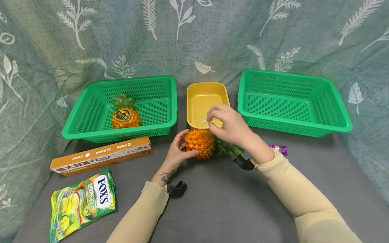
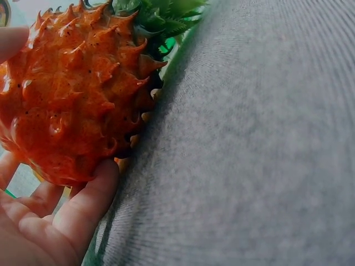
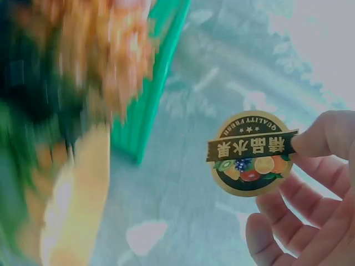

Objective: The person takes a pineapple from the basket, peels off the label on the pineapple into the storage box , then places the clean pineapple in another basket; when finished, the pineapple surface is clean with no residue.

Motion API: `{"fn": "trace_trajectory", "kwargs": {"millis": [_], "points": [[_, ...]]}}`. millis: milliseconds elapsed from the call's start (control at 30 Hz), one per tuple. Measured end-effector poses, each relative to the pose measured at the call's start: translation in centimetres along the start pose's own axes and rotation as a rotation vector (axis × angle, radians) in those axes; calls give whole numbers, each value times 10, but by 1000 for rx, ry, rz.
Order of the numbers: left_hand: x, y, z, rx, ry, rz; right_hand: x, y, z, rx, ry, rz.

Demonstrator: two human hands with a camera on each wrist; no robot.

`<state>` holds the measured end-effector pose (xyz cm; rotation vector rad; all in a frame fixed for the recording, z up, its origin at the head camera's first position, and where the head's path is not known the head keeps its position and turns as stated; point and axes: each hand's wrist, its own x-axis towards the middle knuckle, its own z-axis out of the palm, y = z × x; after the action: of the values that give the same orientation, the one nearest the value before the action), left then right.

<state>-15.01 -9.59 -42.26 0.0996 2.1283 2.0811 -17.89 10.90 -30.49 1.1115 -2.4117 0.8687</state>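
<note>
An orange spiky toy-like pineapple [image 1: 200, 143] lies on its side on the grey table, its green leaves toward the right. My left hand [image 1: 175, 153] grips its base end, thumb on the near side and fingers round the far side. In the left wrist view the thumb presses the spiky skin of the pineapple [image 2: 72, 94]. Above the pineapple, my right hand [image 1: 229, 123] pinches a round fruit sticker [image 3: 249, 154] by its edge, between thumb and fingers. Black and gold, the sticker carries a printed banner and fruit pictures.
A yellow tray [image 1: 207, 88] stands behind the pineapple, between two green baskets. The left basket [image 1: 121, 135] holds another pineapple [image 1: 125, 116] with a sticker on it. Right of it stands the other basket [image 1: 294, 127]. A pasta box [image 1: 103, 155], a candy bag [image 1: 83, 202] and a purple wrapped sweet [image 1: 279, 149] lie around.
</note>
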Motion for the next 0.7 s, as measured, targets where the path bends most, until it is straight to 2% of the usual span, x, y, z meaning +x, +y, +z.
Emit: {"fn": "trace_trajectory", "kwargs": {"millis": [167,333,500,700], "points": [[1,0,0,6,3,-12,20,19,-21,-192,-34,39],[0,-1,0,6,-1,-6,35,40,-25,-374,-137,28],[0,-2,-1,10,-3,1,42,57,-16,-426,-264,61],[0,-2,0,17,5,7,45,67,-3,-470,-375,78]]}}
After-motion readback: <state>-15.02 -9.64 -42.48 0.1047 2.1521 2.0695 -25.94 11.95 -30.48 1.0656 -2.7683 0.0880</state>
